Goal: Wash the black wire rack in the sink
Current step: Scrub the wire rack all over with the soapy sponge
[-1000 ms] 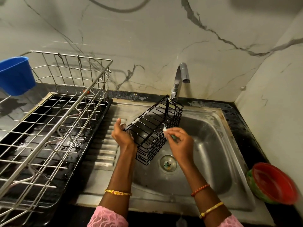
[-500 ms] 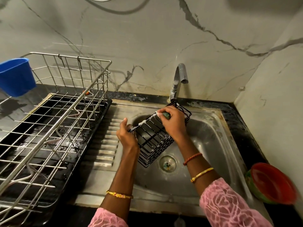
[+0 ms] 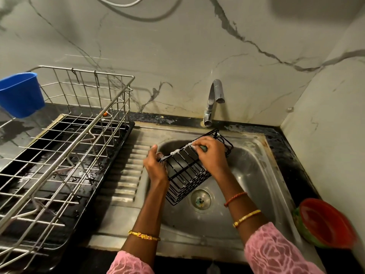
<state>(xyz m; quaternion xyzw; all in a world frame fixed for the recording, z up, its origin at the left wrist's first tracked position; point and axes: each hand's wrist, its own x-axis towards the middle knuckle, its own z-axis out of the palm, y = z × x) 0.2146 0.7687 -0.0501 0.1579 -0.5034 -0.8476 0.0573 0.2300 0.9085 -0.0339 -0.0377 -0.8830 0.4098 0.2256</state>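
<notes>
The steel dish rack (image 3: 65, 147) fills the counter to my left, and the sink (image 3: 254, 175) lies below me. Over its basin I hold the black wire rack (image 3: 189, 175), tilted and streaked with white foam. My left hand (image 3: 155, 168) grips its near left edge. My right hand (image 3: 211, 157) curls around a green scrubber (image 3: 203, 148), pressing it on the rack's top rim. A red bowl (image 3: 325, 222) sits at right.

We see our pink sleeves with a raised floral lace pattern, bare forearms beyond them. Our left hand (image 3: 156, 167) has one gold bangle with coloured flecks; our right hand (image 3: 212, 158) has a gold bangle and an orange-red thread band.
</notes>
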